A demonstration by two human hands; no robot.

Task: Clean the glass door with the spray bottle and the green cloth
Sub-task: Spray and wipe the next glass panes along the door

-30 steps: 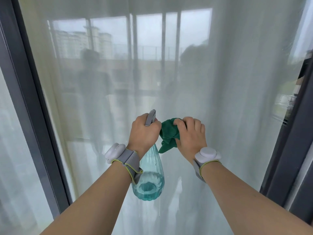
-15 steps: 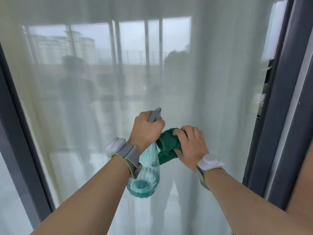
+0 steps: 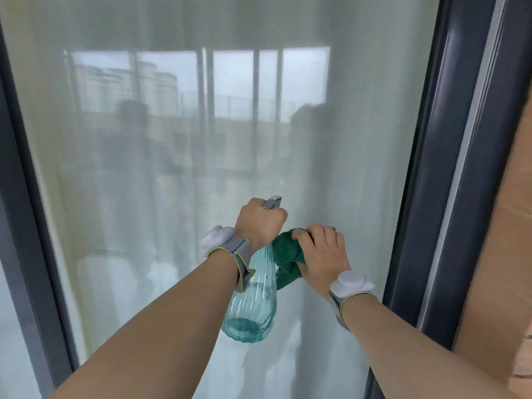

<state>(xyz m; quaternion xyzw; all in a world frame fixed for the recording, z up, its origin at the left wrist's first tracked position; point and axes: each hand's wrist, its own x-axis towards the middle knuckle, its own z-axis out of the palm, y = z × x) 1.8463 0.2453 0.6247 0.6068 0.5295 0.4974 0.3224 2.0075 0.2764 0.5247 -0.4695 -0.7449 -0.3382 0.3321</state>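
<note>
The glass door point(image 3: 187, 139) fills the view, with a white sheer curtain behind it and faint reflections of buildings on it. My left hand point(image 3: 260, 224) grips the neck of a clear teal spray bottle point(image 3: 250, 308); its grey nozzle sticks up above my fingers and points at the glass. The bottle's ribbed body hangs below my wrist with a little liquid at the bottom. Just to the right, my right hand point(image 3: 322, 254) is closed on a bunched green cloth point(image 3: 286, 259), close to the glass. The cloth touches the bottle's neck.
A dark grey door frame point(image 3: 449, 168) runs down the right side, with a brown wall point(image 3: 506, 254) beyond it. Another dark frame post point(image 3: 26, 226) stands at the left. Both wrists wear grey bands with white pods.
The view has shifted right, so the right frame and brown wall now show more. My hands with bottle and cloth stay together and sit slightly further right on the pane.
</note>
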